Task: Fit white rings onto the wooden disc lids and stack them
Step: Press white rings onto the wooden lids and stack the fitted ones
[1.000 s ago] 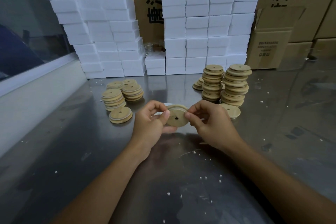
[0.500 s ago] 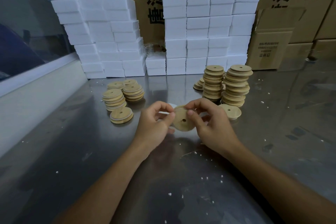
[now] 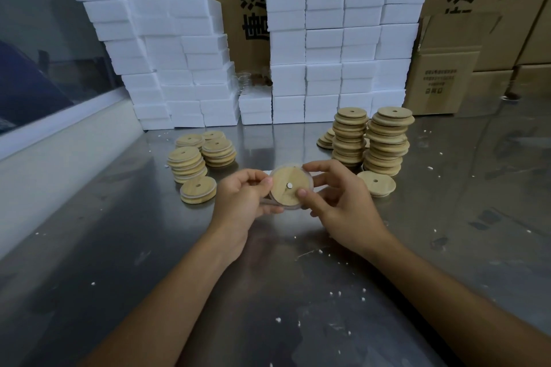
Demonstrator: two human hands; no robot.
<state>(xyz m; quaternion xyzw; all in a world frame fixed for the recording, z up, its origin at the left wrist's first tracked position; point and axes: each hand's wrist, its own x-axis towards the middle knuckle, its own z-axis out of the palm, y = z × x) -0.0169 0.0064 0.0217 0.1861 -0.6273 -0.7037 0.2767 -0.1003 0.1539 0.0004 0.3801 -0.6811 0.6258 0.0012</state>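
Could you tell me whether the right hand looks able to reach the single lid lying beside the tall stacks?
Probably yes: the single lid lies unobstructed just beside the right hand, though that hand is pinching the held lid with the left hand.

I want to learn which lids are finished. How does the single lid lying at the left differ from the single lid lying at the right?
The left single lid shows a white ring around its edge; the right single lid shows none. The left one lies beside the low stacks, the right one beside the tall stacks. Both are round, wooden, with a centre hole, flat on the metal table.
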